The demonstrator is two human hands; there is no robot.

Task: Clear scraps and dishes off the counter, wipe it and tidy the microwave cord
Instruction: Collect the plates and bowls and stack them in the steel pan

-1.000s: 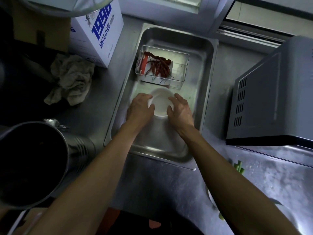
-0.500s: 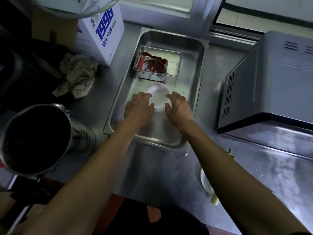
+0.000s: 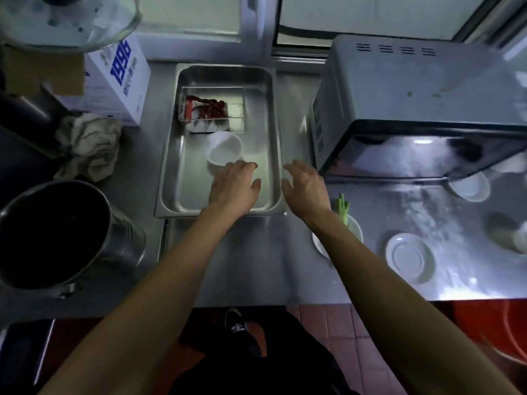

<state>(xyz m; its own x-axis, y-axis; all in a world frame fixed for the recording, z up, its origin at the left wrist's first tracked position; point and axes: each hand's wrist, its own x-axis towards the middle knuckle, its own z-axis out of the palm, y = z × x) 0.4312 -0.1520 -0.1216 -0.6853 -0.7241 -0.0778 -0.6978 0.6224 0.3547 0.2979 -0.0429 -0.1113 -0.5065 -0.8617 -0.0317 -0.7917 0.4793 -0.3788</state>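
- A small white bowl (image 3: 224, 148) sits in the steel tray (image 3: 171, 155), just in front of a clear box of dried red chillies (image 3: 209, 109).
- The left hand (image 3: 234, 187) hangs over the tray with fingers spread, holding nothing; its fingertips are just beside the bowl's rim, and I cannot tell whether they touch.
- The right hand (image 3: 306, 187) hovers, fingers loose and empty, near the tray's right edge, beside the microwave (image 3: 399, 104).
- The bowl looks light, rigid and probably slick; I would pinch its rim or cup it from both sides.
- More white dishes (image 3: 409, 258) wait on the counter (image 3: 256, 266), and they look breakable.
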